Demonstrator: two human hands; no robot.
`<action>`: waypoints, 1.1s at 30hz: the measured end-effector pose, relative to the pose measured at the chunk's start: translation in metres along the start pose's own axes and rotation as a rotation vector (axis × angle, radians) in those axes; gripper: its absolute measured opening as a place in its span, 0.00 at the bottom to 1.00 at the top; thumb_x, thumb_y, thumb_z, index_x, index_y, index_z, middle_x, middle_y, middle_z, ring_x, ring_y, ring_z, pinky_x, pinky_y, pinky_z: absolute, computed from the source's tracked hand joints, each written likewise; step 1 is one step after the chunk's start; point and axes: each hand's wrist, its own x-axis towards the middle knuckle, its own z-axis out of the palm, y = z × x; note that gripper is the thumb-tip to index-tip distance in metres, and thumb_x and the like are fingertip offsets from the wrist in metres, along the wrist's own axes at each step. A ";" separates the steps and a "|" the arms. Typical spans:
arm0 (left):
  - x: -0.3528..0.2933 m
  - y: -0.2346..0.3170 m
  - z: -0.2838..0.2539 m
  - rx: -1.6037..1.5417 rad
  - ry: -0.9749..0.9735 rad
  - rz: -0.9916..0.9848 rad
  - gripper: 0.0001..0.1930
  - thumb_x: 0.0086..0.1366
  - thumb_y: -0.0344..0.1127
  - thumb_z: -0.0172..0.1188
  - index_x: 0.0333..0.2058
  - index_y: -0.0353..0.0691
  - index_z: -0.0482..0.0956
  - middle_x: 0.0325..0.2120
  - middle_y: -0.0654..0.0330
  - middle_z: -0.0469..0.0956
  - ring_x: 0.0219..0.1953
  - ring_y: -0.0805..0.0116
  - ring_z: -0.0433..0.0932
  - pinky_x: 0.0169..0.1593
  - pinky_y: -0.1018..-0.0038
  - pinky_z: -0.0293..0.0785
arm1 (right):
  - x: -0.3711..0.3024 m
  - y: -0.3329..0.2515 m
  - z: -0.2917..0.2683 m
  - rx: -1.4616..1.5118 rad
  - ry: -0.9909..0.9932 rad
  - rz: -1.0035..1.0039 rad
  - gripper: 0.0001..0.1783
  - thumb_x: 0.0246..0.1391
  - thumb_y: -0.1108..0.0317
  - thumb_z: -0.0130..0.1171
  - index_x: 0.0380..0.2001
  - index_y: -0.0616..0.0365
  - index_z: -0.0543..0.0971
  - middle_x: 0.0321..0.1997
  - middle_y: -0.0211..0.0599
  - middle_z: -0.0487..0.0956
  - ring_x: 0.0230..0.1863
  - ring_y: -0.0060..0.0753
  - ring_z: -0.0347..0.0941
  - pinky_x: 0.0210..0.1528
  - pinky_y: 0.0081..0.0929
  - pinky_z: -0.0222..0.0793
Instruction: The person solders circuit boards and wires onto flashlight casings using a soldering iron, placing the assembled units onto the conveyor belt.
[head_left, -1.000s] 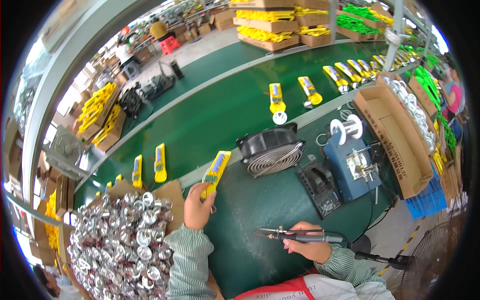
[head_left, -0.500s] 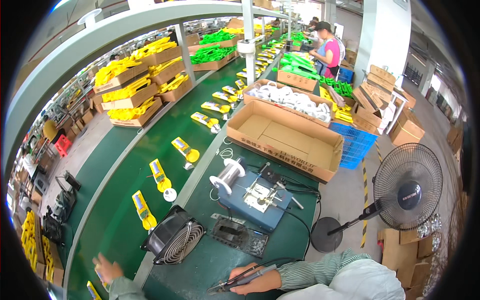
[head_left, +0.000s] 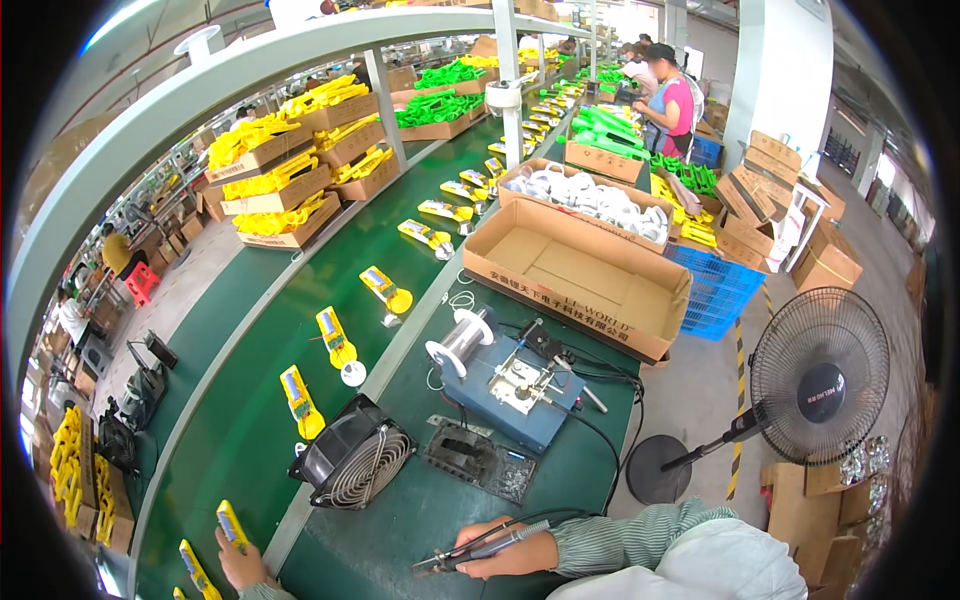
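My left hand (head_left: 243, 568) is at the lower left over the green conveyor belt (head_left: 215, 450). Its fingers close around the lower end of a yellow handle-shaped casing (head_left: 231, 524). Another yellow casing (head_left: 197, 568) lies on the belt just left of that hand. Over the green bench (head_left: 375, 550), my right hand (head_left: 510, 549) grips a soldering iron (head_left: 505, 541) with a dark cable, its tip end pointing left. A second slim tool seems to lie along it, but its kind is unclear.
A black fan (head_left: 352, 455) and a dark tray (head_left: 480, 460) sit on the bench. Behind stands a blue machine (head_left: 515, 390) with a wire spool (head_left: 460, 342), then an open cardboard box (head_left: 575, 270). A floor fan (head_left: 820, 380) stands right; a co-worker (head_left: 672, 105) works farther back.
My left hand, blurred before, has moved right and now has a yellow casing in its fingers. My right hand keeps its grip. The whole view has shifted slightly.
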 end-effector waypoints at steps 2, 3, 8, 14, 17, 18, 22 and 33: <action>-0.042 0.036 -0.031 -0.127 0.023 0.099 0.32 0.51 0.36 0.57 0.57 0.41 0.60 0.36 0.43 0.74 0.37 0.45 0.74 0.41 0.57 0.70 | -0.001 -0.003 0.001 -0.035 0.026 0.041 0.09 0.52 0.61 0.55 0.33 0.53 0.74 0.20 0.29 0.75 0.21 0.19 0.72 0.24 0.20 0.68; -0.065 0.052 -0.046 -0.165 -0.003 0.140 0.34 0.49 0.33 0.59 0.57 0.40 0.60 0.35 0.43 0.74 0.36 0.44 0.74 0.40 0.57 0.70 | -0.004 -0.003 0.001 0.010 -0.014 -0.028 0.09 0.52 0.61 0.55 0.33 0.53 0.74 0.20 0.29 0.75 0.21 0.19 0.72 0.24 0.20 0.68; -0.187 0.105 -0.089 -0.340 -0.115 0.249 0.25 0.50 0.35 0.59 0.49 0.37 0.67 0.32 0.47 0.74 0.33 0.48 0.75 0.35 0.58 0.72 | -0.016 0.004 0.002 0.119 0.101 -0.105 0.09 0.49 0.71 0.60 0.33 0.62 0.74 0.25 0.34 0.78 0.24 0.21 0.75 0.27 0.20 0.71; -0.269 0.126 -0.117 -0.248 -0.299 0.064 0.26 0.52 0.37 0.59 0.50 0.40 0.66 0.34 0.48 0.73 0.33 0.49 0.75 0.35 0.60 0.72 | -0.023 -0.004 0.013 0.172 0.102 -0.032 0.08 0.48 0.78 0.58 0.32 0.68 0.70 0.25 0.43 0.77 0.26 0.26 0.76 0.26 0.21 0.75; -0.269 0.114 -0.119 -0.313 -0.180 0.258 0.23 0.53 0.37 0.59 0.49 0.40 0.68 0.36 0.50 0.74 0.35 0.51 0.75 0.36 0.62 0.72 | -0.025 -0.006 0.018 0.172 0.090 -0.060 0.09 0.47 0.82 0.54 0.32 0.67 0.66 0.24 0.46 0.75 0.22 0.28 0.74 0.23 0.22 0.73; -0.260 0.101 -0.119 -0.248 -0.115 0.250 0.20 0.53 0.36 0.58 0.46 0.41 0.70 0.34 0.52 0.72 0.36 0.54 0.74 0.37 0.64 0.72 | -0.026 -0.006 0.017 0.145 0.079 -0.092 0.09 0.46 0.82 0.53 0.32 0.67 0.66 0.23 0.46 0.75 0.22 0.28 0.74 0.23 0.22 0.73; -0.192 0.046 -0.097 0.213 0.185 0.136 0.07 0.49 0.29 0.55 0.30 0.42 0.72 0.31 0.58 0.71 0.35 0.60 0.72 0.36 0.67 0.73 | -0.029 -0.003 0.015 0.158 0.065 -0.094 0.09 0.46 0.82 0.54 0.32 0.67 0.67 0.24 0.46 0.75 0.23 0.28 0.75 0.23 0.22 0.73; -0.127 0.017 -0.068 0.391 -0.194 0.050 0.06 0.52 0.32 0.54 0.28 0.40 0.77 0.23 0.57 0.77 0.35 0.59 0.75 0.38 0.64 0.73 | -0.026 0.000 0.016 0.163 0.110 -0.033 0.09 0.47 0.77 0.58 0.31 0.67 0.70 0.25 0.43 0.78 0.24 0.24 0.76 0.25 0.20 0.73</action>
